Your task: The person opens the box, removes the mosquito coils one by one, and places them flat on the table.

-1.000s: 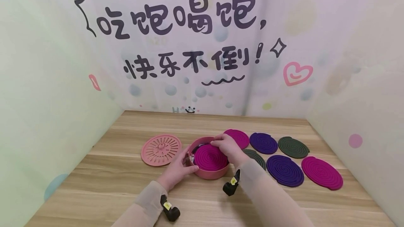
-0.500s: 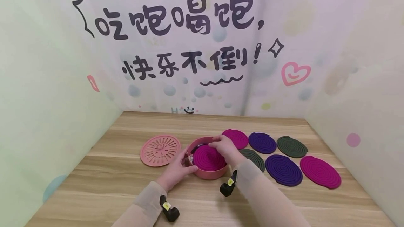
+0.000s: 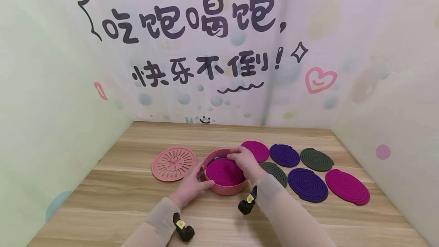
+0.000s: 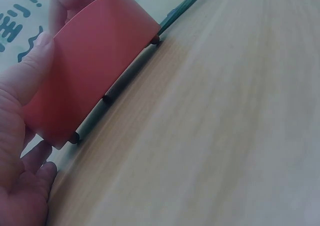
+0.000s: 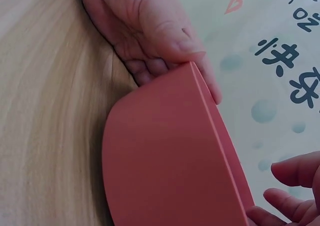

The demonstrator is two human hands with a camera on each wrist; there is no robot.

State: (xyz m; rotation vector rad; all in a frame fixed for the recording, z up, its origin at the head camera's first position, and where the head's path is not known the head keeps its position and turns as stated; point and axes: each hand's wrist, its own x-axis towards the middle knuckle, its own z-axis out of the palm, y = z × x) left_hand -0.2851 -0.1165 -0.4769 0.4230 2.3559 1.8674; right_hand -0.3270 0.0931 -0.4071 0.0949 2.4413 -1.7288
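Note:
A round pink mosquito coil box (image 3: 227,190) stands on the table with a magenta mosquito coil (image 3: 224,172) inside it. My left hand (image 3: 191,188) holds the box at its left side, the thumb at the front rim. In the left wrist view the box's outer wall (image 4: 97,60) shows small dark feet beneath it. My right hand (image 3: 247,164) reaches over the right rim, its curled fingers at the coil's far right edge; its thumb is hidden in the head view. A dark strip of the box's interior shows behind the coil. The right wrist view hides the coil behind the wall.
Left of the box lies its slotted pink lid (image 3: 174,159). To the right are flat coils in two rows: magenta (image 3: 256,151), purple (image 3: 284,155) and green (image 3: 317,159) behind, with green (image 3: 276,172), purple (image 3: 308,185) and magenta (image 3: 347,186) in front.
The magenta coil has shifted slightly left within the box under my right hand, covering most of the gap at the left. My left hand keeps its place on the box.

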